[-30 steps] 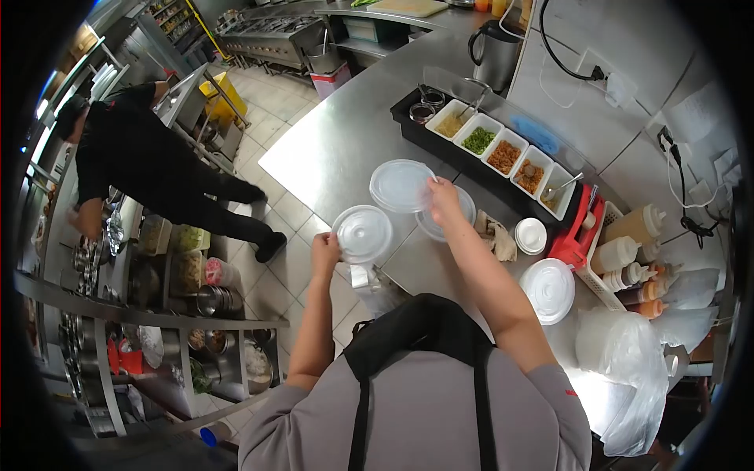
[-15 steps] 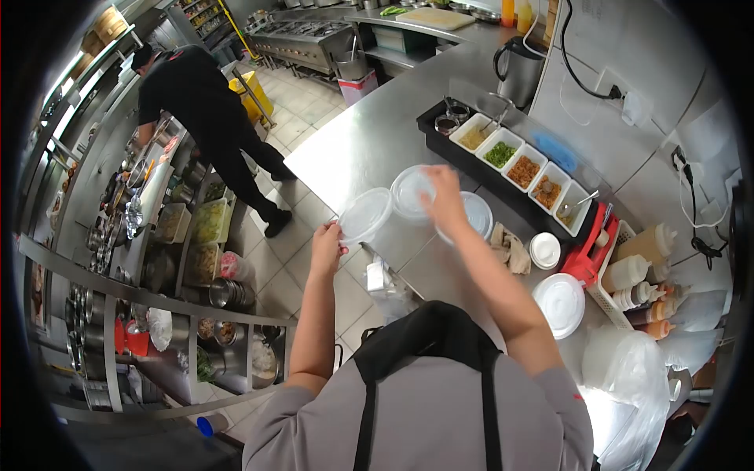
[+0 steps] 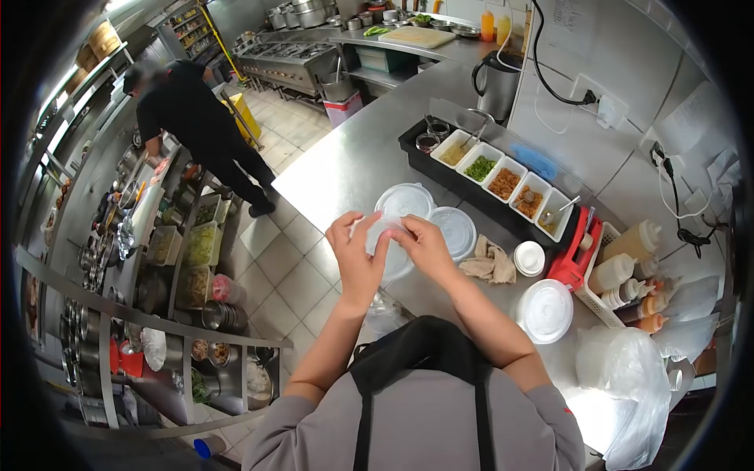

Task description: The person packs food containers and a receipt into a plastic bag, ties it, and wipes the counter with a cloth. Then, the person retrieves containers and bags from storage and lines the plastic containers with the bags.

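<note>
My left hand (image 3: 360,255) and my right hand (image 3: 420,242) almost meet at the steel counter's edge. Each has its thumb and fingers drawn together at a small translucent thing, too faint to make out. Below them is a round container with a clear lid (image 3: 399,265), partly covered by my hands. Just beyond stands a second lidded round container (image 3: 405,201), and a third (image 3: 453,233) is beside it to the right. A crumpled beige cloth (image 3: 489,262) lies right of the third container.
A black tray (image 3: 416,155) holds white tubs of toppings. White lids (image 3: 546,311), a red device (image 3: 574,263), a basket of squeeze bottles (image 3: 616,275) and plastic bags (image 3: 624,377) are at the right. A person in black (image 3: 192,118) stands at the left shelving.
My left hand has moved right and my right hand has come back left and down, so they now almost meet. The container by my left hand now sits below both hands. The view has shifted slightly.
</note>
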Action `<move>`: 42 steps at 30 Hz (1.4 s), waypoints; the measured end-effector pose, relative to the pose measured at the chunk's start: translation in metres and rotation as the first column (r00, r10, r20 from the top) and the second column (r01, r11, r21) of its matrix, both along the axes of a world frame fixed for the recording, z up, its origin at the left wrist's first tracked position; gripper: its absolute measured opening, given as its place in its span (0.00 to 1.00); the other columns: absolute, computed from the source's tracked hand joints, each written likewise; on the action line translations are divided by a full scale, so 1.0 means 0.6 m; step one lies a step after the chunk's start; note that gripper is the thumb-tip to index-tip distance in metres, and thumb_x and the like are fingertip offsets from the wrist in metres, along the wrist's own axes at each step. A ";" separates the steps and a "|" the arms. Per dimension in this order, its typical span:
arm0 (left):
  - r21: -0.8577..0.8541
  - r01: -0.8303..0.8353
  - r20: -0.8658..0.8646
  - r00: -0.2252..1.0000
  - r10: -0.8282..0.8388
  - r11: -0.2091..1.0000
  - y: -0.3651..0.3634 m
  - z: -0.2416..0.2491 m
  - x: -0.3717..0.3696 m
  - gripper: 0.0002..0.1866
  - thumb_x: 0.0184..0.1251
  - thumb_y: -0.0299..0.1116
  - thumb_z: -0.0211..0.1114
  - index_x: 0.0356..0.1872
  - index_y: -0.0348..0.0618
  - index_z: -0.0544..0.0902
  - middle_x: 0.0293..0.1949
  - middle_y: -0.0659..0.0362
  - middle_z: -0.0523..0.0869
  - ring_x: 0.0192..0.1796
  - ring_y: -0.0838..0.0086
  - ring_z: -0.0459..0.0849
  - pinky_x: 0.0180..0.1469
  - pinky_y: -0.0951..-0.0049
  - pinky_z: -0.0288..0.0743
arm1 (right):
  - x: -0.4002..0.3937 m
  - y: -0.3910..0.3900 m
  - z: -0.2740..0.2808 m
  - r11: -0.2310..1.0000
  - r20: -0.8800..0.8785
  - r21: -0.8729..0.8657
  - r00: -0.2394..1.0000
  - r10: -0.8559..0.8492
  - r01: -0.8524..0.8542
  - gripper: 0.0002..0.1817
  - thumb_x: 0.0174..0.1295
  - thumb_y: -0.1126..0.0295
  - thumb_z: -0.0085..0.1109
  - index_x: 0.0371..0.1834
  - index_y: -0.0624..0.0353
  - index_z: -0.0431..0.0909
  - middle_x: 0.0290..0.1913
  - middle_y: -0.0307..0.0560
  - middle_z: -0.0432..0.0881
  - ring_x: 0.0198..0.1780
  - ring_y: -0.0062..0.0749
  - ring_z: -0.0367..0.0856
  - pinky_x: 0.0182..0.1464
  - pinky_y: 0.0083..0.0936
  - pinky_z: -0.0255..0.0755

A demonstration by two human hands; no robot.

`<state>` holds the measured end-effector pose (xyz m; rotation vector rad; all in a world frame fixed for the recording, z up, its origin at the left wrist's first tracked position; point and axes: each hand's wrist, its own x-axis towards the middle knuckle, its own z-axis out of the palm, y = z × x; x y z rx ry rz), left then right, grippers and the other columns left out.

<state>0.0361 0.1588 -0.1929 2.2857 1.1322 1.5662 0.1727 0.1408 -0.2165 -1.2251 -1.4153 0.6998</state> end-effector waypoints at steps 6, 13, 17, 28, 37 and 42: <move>-0.149 0.191 -0.047 0.979 -0.200 0.970 0.022 0.014 0.003 0.08 0.53 0.25 0.63 0.36 0.45 0.83 0.34 0.61 0.81 0.41 0.66 0.76 0.49 0.64 0.64 | 0.013 -0.013 0.011 1.000 0.006 0.001 1.000 0.023 -0.023 0.11 0.59 0.71 0.55 0.42 0.66 0.76 0.32 0.53 0.78 0.32 0.38 0.77 0.35 0.27 0.69; 0.029 0.152 -0.174 0.974 -0.145 0.988 0.026 0.009 0.013 0.05 0.54 0.27 0.64 0.33 0.47 0.83 0.31 0.63 0.83 0.38 0.71 0.79 0.62 0.61 0.58 | 0.024 -0.024 0.026 0.999 0.106 0.035 0.994 -0.029 0.025 0.11 0.59 0.71 0.55 0.41 0.66 0.76 0.33 0.57 0.79 0.34 0.48 0.78 0.36 0.32 0.70; 0.096 0.129 -0.190 0.976 -0.109 0.987 0.023 0.008 0.017 0.04 0.53 0.27 0.65 0.31 0.48 0.84 0.30 0.64 0.83 0.40 0.73 0.80 0.66 0.60 0.50 | 0.030 -0.029 0.034 0.999 0.180 -0.012 0.983 -0.034 0.037 0.11 0.58 0.72 0.57 0.42 0.66 0.77 0.32 0.55 0.80 0.32 0.40 0.78 0.35 0.28 0.70; 0.214 0.131 -0.145 0.984 -0.101 0.968 0.021 0.007 0.018 0.06 0.51 0.25 0.65 0.30 0.49 0.84 0.30 0.66 0.85 0.44 0.72 0.82 0.70 0.55 0.42 | 0.025 -0.034 0.047 0.997 0.091 -0.036 0.994 -0.068 0.071 0.10 0.59 0.70 0.55 0.39 0.64 0.78 0.32 0.57 0.79 0.33 0.48 0.78 0.35 0.33 0.70; 0.144 0.170 -0.098 0.983 -0.157 0.975 0.015 0.011 0.015 0.06 0.51 0.26 0.65 0.31 0.48 0.84 0.30 0.62 0.85 0.43 0.71 0.82 0.66 0.54 0.51 | 0.025 -0.040 0.055 0.996 0.188 0.045 0.978 -0.088 0.081 0.09 0.58 0.70 0.55 0.39 0.62 0.79 0.30 0.54 0.79 0.34 0.47 0.77 0.36 0.33 0.69; -0.469 0.483 0.287 0.875 -0.389 0.739 0.023 0.017 -0.003 0.03 0.56 0.25 0.63 0.31 0.39 0.82 0.30 0.59 0.84 0.37 0.77 0.81 0.46 0.76 0.71 | 0.038 -0.042 0.070 0.952 0.462 0.304 0.869 -0.174 0.029 0.06 0.52 0.73 0.58 0.34 0.56 0.79 0.27 0.47 0.77 0.34 0.40 0.74 0.35 0.34 0.67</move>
